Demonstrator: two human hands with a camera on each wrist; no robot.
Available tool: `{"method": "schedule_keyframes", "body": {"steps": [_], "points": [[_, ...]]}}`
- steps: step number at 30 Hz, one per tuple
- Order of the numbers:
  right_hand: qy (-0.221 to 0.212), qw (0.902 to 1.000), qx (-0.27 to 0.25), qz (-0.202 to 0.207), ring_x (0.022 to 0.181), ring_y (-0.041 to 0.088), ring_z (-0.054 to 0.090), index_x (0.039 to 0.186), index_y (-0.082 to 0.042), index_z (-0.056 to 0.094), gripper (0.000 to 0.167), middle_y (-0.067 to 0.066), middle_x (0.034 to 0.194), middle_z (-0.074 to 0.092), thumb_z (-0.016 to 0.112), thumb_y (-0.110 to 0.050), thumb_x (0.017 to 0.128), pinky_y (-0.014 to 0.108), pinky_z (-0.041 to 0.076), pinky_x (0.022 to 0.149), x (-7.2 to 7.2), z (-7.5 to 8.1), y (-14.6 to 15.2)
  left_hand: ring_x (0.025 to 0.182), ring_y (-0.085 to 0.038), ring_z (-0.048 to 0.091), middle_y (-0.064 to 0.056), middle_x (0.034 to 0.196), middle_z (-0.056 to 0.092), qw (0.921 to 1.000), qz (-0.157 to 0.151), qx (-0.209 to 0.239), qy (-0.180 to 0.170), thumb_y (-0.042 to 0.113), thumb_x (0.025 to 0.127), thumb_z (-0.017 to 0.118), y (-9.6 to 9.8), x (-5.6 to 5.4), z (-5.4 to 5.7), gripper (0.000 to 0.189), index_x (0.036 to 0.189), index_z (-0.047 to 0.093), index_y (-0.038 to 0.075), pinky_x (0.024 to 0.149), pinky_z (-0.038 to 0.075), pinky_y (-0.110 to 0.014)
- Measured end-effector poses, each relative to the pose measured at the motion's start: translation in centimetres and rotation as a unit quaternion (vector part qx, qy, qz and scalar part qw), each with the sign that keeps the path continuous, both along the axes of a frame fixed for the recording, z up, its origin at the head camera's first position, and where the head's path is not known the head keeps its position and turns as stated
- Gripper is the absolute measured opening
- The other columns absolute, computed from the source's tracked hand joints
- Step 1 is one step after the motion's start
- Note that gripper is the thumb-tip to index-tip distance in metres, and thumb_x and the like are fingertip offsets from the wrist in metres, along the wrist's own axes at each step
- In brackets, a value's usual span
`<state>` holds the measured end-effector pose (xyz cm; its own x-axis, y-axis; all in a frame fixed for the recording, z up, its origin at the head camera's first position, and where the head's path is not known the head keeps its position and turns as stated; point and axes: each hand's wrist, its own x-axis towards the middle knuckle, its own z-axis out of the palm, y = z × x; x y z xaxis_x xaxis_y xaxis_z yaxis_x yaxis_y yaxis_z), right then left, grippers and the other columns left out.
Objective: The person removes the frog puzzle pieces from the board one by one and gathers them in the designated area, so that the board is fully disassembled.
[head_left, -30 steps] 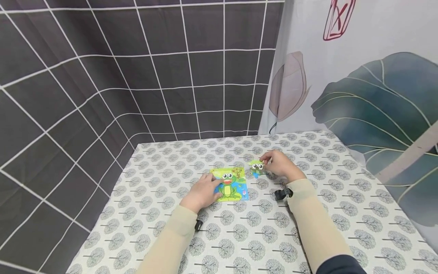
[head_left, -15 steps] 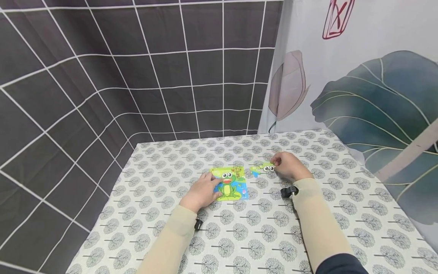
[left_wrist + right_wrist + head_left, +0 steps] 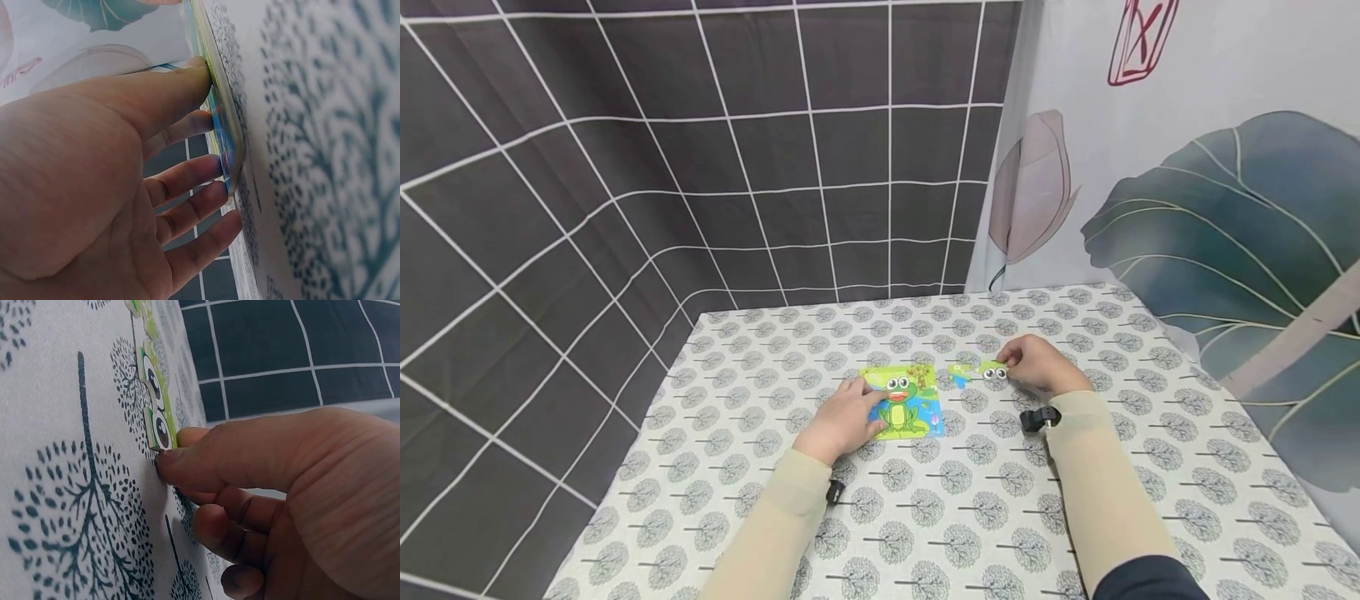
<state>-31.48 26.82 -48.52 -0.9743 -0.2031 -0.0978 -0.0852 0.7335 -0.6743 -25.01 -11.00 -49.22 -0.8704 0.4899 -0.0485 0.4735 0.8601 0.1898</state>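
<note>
A square frog picture board point(image 3: 917, 407) in green and blue lies flat on the table. My left hand point(image 3: 846, 417) rests on its left side; in the left wrist view the thumb and several fingertips touch the thin board point(image 3: 226, 125), the fingers fairly straight. To the right of the board, my right hand point(image 3: 1033, 363) pinches the right end of a green puzzle piece with two frog eyes point(image 3: 994, 372). The right wrist view shows the thumb and index finger on the edge of that eye piece point(image 3: 158, 400), which is at the cloth.
Between the board and the eye piece lies another green and blue puzzle piece point(image 3: 959, 375). A white cloth with grey tree prints point(image 3: 940, 517) covers the table. Dark gridded curtain point(image 3: 760, 167) stands behind and left; a leaf-print curtain point(image 3: 1217, 250) hangs at right.
My right hand has moved right with the eye piece, drawing it away from the green and blue piece, which stays beside the board. My left hand keeps its place on the board.
</note>
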Motion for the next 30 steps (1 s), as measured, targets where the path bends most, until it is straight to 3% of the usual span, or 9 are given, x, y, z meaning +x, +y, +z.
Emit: {"method": "schedule_keyframes", "body": {"steps": [13, 16, 20, 26, 30], "points": [[-0.010, 0.9999, -0.006, -0.004, 0.086, 0.024, 0.058, 0.111, -0.002, 0.075, 0.037, 0.008, 0.091, 0.065, 0.065, 0.010, 0.078, 0.041, 0.048, 0.086, -0.1, -0.2, 0.2, 0.114, -0.019, 0.049, -0.002, 0.131, 0.054, 1.0000, 0.000, 0.003, -0.001, 0.047, 0.099, 0.069, 0.0, 0.1, 0.0, 0.060, 0.154, 0.055, 0.024, 0.101, 0.052, -0.040], [-0.010, 0.9999, -0.004, -0.011, 0.085, 0.024, 0.058, 0.111, -0.003, 0.074, 0.033, 0.009, 0.092, 0.065, 0.061, 0.007, 0.083, 0.041, 0.048, 0.084, -0.1, -0.3, 0.2, 0.114, -0.019, 0.050, -0.002, 0.131, 0.054, 1.0000, -0.001, 0.010, -0.001, 0.048, 0.099, 0.069, -0.1, 0.0, -0.2, 0.061, 0.154, 0.055, 0.025, 0.101, 0.053, -0.040], [0.011, 0.9998, 0.006, -0.015, 0.083, 0.023, 0.057, 0.113, -0.004, 0.073, 0.029, 0.008, 0.092, 0.064, 0.058, 0.003, 0.090, 0.037, 0.050, 0.078, -0.3, -0.2, -0.2, 0.116, -0.018, 0.051, -0.001, 0.131, 0.055, 0.9993, 0.003, 0.036, -0.002, 0.047, 0.098, 0.070, -0.4, -0.2, -0.3, 0.058, 0.151, 0.058, 0.025, 0.101, 0.052, -0.040], [0.039, 0.9991, -0.018, -0.006, 0.083, 0.022, 0.057, 0.117, -0.003, 0.072, 0.025, 0.008, 0.095, 0.063, 0.062, -0.001, 0.094, 0.034, 0.052, 0.070, -0.9, 0.1, -1.6, 0.121, -0.021, 0.052, -0.002, 0.131, 0.055, 0.9940, 0.012, 0.108, -0.014, 0.038, 0.100, 0.071, -0.6, -0.2, -0.2, 0.048, 0.145, 0.064, 0.024, 0.105, 0.050, -0.042], [0.059, 0.9980, -0.018, 0.016, 0.082, 0.022, 0.057, 0.115, -0.002, 0.073, 0.022, 0.006, 0.094, 0.064, 0.063, -0.004, 0.095, 0.034, 0.052, 0.067, -0.8, 0.4, -2.6, 0.126, -0.022, 0.052, -0.002, 0.136, 0.054, 0.9931, -0.002, 0.116, -0.016, 0.034, 0.102, 0.068, 0.1, 0.1, 0.0, 0.045, 0.146, 0.063, 0.024, 0.111, 0.048, -0.043]]}}
